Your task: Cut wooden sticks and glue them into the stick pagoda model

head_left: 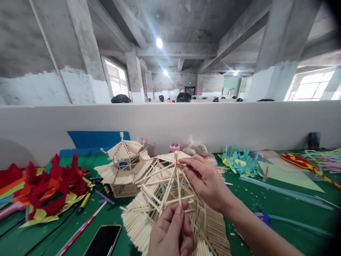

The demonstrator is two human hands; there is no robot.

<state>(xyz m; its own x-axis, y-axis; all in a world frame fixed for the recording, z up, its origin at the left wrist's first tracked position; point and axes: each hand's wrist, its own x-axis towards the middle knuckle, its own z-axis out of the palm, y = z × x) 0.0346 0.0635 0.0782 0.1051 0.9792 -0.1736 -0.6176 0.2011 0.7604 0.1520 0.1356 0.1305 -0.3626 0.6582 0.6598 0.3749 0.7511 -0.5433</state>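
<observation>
An unfinished pavilion roof frame of thin wooden sticks [162, 188] rests on a base of laid sticks [138, 224] in front of me. My right hand [205, 181] grips the frame near its peak, fingers curled round the sloping sticks. My left hand [173, 233] is low at the front, pinching a single upright stick of the frame between thumb and fingers. A finished stick pavilion model [124, 165] stands just behind and to the left.
The green table [266, 202] carries red and yellow paper flowers [50, 185] at left, a black phone [103, 241], pens [85, 201], teal paper flowers [241, 161], a pink-lidded jar [174, 147]. A white partition [213, 122] runs behind; other people's heads show beyond it.
</observation>
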